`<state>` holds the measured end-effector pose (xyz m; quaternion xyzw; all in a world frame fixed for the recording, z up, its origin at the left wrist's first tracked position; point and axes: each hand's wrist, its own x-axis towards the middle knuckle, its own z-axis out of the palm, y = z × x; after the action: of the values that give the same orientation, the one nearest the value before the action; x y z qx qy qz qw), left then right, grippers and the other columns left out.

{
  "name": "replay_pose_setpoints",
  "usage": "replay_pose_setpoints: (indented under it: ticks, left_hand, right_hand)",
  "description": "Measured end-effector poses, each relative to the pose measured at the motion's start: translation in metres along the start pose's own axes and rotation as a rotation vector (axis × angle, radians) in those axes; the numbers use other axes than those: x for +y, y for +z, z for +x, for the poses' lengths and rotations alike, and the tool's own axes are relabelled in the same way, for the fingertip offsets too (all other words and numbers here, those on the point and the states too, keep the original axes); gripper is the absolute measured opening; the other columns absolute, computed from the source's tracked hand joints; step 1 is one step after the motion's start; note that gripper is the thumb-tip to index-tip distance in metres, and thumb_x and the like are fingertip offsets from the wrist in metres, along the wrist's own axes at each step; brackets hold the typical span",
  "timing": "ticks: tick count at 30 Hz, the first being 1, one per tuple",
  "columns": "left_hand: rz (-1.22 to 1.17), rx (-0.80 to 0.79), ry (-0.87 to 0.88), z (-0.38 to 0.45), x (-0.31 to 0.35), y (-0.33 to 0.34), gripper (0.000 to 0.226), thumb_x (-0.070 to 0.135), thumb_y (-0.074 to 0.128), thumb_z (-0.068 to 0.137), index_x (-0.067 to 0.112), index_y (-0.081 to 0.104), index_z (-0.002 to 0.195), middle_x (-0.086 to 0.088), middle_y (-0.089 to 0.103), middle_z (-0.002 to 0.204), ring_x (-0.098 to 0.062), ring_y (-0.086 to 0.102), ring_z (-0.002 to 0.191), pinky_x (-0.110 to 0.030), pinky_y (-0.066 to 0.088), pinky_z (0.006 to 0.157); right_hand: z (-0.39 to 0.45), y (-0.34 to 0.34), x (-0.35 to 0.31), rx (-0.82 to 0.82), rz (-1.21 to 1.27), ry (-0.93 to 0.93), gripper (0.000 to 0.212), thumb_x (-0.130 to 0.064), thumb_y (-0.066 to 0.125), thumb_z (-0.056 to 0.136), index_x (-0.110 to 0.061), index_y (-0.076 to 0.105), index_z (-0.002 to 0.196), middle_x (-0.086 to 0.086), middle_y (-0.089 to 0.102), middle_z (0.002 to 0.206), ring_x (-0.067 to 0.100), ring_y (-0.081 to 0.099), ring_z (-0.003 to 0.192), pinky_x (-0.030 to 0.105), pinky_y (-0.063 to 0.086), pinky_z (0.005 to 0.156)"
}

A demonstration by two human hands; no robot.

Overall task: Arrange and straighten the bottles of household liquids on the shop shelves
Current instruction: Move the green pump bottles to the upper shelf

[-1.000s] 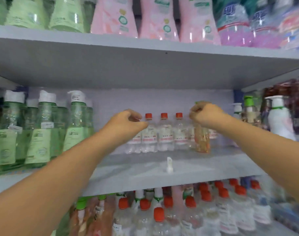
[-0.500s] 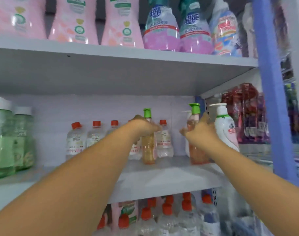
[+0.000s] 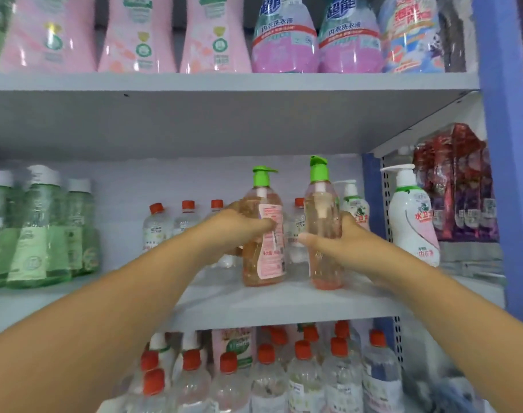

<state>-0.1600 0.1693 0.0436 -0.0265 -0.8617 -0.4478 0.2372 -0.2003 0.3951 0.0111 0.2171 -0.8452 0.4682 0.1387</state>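
1. Left hand [image 3: 239,231] wraps the left pump bottle [image 3: 264,234] — peach liquid, green pump, pink label turned toward the right
2. Right hand [image 3: 337,242] grips the right pump bottle [image 3: 324,231], thumb across its front; label not visible
3. Both bottles stand upright, just beside each other, on the middle shelf [image 3: 284,305] near its right end and set back from the front edge
4. Red-capped clear bottles [image 3: 157,231] line the back — green bottles [image 3: 36,231] stand at the left end, white pump bottles [image 3: 412,222] to the right
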Motion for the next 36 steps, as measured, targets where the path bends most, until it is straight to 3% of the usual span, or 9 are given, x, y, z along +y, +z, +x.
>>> replay_pose_setpoints:
  ticks: [5,11,16,21,25,29,31,33,36]
  left_hand:
    - [-0.054,0.067,0.043,-0.058,0.006,-0.027,0.026,0.040,0.074,0.091,0.033,0.066,0.114,0.011,0.080,0.094,-0.011,0.078,0.083,-0.033,0.064,0.074]
    - [-0.088,0.358,0.234,-0.143,0.013,-0.075,0.024,0.048,0.073,0.089,0.035,0.071,0.109,0.014,0.079,0.097,-0.006,0.077,0.086,-0.032,0.057,0.077]
    - [-0.036,0.529,0.262,-0.223,-0.013,-0.128,0.019,0.056,0.071,0.087,0.046,0.074,0.103,0.016,0.079,0.101,-0.007,0.078,0.087,-0.036,0.060,0.078]
    - [-0.006,0.632,0.114,-0.291,-0.092,-0.162,0.039,0.061,0.075,0.070,0.041,0.074,0.104,0.007,0.080,0.097,-0.015,0.079,0.084,-0.031,0.060,0.065]
    - [-0.015,0.691,-0.039,-0.327,-0.187,-0.172,0.033,0.053,0.082,0.068,0.041,0.073,0.098,0.009,0.080,0.092,-0.006,0.076,0.080,-0.017,0.056,0.063]
    - [-0.014,0.691,-0.185,-0.337,-0.283,-0.180,0.025,0.030,0.086,0.080,0.043,0.071,0.096,0.017,0.078,0.086,0.002,0.073,0.074,-0.015,0.055,0.059]
    - [0.015,0.679,-0.233,-0.333,-0.322,-0.185,0.032,0.023,0.086,0.081,0.043,0.070,0.101,0.023,0.077,0.087,0.007,0.071,0.075,-0.012,0.054,0.058]
    - [0.016,0.651,-0.270,-0.327,-0.350,-0.191,0.042,0.021,0.085,0.081,0.041,0.069,0.115,0.025,0.077,0.093,0.008,0.072,0.082,-0.019,0.058,0.068]
    - [-0.052,0.626,-0.305,-0.312,-0.380,-0.205,0.045,0.026,0.084,0.084,0.046,0.066,0.119,0.026,0.077,0.098,0.005,0.073,0.088,-0.032,0.059,0.078]
  right_hand:
    - [-0.019,0.021,-0.026,-0.058,0.219,-0.086,0.045,-0.053,0.085,0.072,-0.037,0.058,0.104,-0.011,0.072,0.103,0.008,0.068,0.091,0.028,0.052,0.069]
    - [-0.061,0.052,-0.068,-0.034,0.337,-0.257,0.080,-0.077,0.081,0.044,-0.038,0.065,0.112,-0.017,0.076,0.100,0.007,0.073,0.093,0.039,0.057,0.085]
    - [-0.116,0.095,-0.094,-0.121,0.465,-0.457,0.073,-0.084,0.077,0.048,-0.044,0.067,0.108,-0.024,0.075,0.100,-0.003,0.073,0.087,0.033,0.055,0.079]
    - [-0.172,0.163,-0.085,-0.339,0.503,-0.549,0.051,-0.062,0.081,0.057,-0.053,0.063,0.104,-0.026,0.075,0.094,-0.006,0.072,0.081,0.004,0.050,0.061]
    - [-0.202,0.251,-0.060,-0.450,0.429,-0.484,0.069,-0.056,0.084,0.057,-0.057,0.054,0.119,-0.027,0.073,0.106,-0.005,0.071,0.093,0.021,0.054,0.078]
    - [-0.211,0.346,-0.045,-0.477,0.415,-0.288,0.072,-0.066,0.085,0.053,-0.064,0.049,0.116,-0.034,0.070,0.106,-0.010,0.068,0.093,0.012,0.052,0.077]
    - [-0.207,0.388,-0.043,-0.453,0.423,-0.183,0.075,-0.066,0.085,0.055,-0.059,0.049,0.121,-0.033,0.070,0.110,-0.010,0.067,0.098,0.023,0.054,0.086]
    - [-0.199,0.423,-0.042,-0.401,0.428,-0.096,0.080,-0.065,0.084,0.057,-0.051,0.051,0.129,-0.029,0.069,0.116,-0.008,0.066,0.103,0.031,0.055,0.094]
    - [-0.185,0.460,-0.043,-0.307,0.403,-0.012,0.081,-0.062,0.084,0.060,-0.044,0.051,0.132,-0.026,0.071,0.114,-0.002,0.067,0.106,0.021,0.053,0.088]
